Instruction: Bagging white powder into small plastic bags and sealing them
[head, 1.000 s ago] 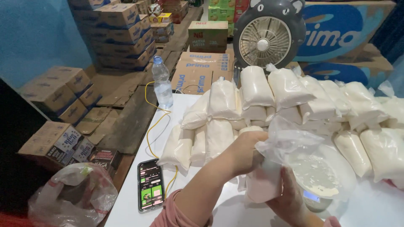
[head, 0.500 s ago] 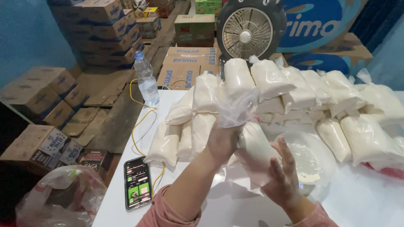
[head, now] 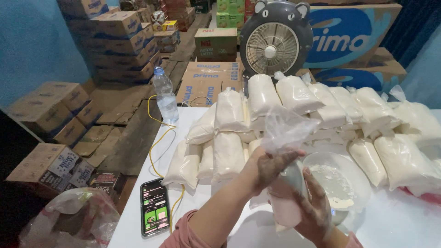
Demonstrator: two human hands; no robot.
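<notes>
Both hands on the filled plastic bag [head: 287, 202], held upright just left of the white bowl [head: 342, 181] on the worktop [head: 395, 225]. Left hand [head: 268, 167] clenches the neck (loose film flaring above it), right hand [head: 317, 209] cups the lower body from the bowl side. Long axis runs vertical; the left hand sits higher, nearer the stacked bags [head: 229, 138] behind
</notes>
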